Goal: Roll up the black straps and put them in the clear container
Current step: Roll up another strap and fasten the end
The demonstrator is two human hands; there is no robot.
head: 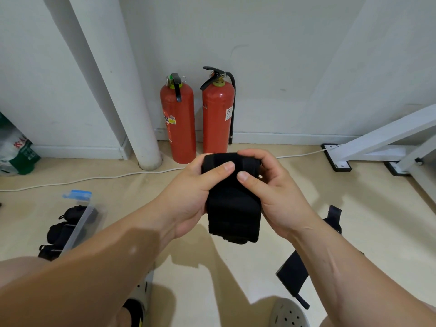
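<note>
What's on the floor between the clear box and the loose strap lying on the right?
Only bare floor where the head camera shows it, between the clear box and the loose strap; the left forearm hides part.

I have only one view, from the camera on the person's head. It looks forward and down. The left hand [195,192] and right hand [280,199], both gripping the strap [232,208], are very close, in the middle of the frame. The floor [377,220] fills the lower part. The wall [283,55] stands farther off, across the top.
</note>
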